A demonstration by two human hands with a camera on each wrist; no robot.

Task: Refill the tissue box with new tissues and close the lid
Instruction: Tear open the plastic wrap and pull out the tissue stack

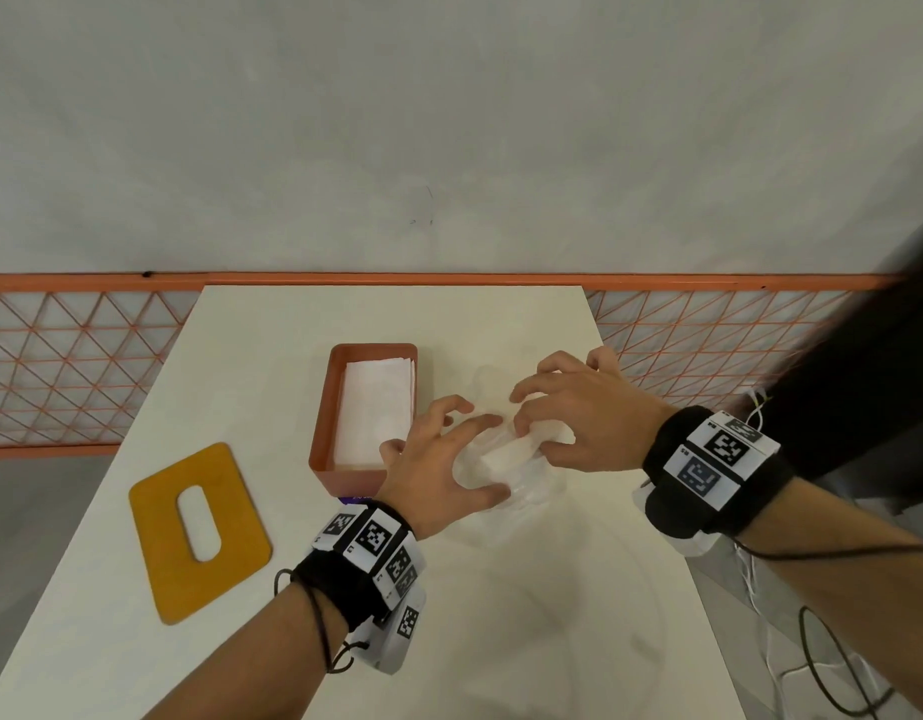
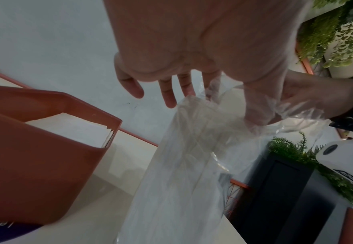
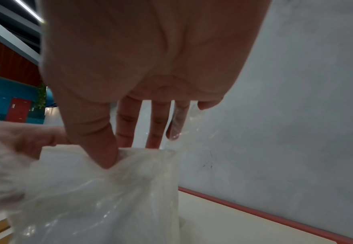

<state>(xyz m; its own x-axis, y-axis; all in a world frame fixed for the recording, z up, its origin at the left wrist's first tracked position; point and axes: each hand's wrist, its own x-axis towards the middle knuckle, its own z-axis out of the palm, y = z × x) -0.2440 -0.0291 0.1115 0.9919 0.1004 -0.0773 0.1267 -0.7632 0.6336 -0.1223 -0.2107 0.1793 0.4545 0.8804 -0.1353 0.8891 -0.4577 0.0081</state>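
Observation:
An orange tissue box (image 1: 321, 407) stands open mid-table, with a stack of white tissues (image 1: 376, 407) lying inside. Its yellow lid (image 1: 152, 537), with an oval slot, lies flat to the left. Right of the box both hands work on a clear plastic wrapper (image 1: 521, 491) holding white tissues (image 1: 506, 457). My left hand (image 1: 488, 457) grips the wrapper between thumb and spread fingers. My right hand (image 1: 529, 423) pinches the tissues at the wrapper's mouth. In the wrist views the left hand (image 2: 202, 99) holds the wrapper (image 2: 181, 165) beside the box (image 2: 35, 156), and the right hand (image 3: 117, 148) has its thumb pressed into the tissues (image 3: 98, 189).
The white table (image 1: 501, 615) ends at an orange mesh railing (image 1: 74, 366) and a grey wall. A purple printed item (image 1: 358, 496) peeks out from under the box's near end. Cables (image 1: 823, 667) hang off the table's right side.

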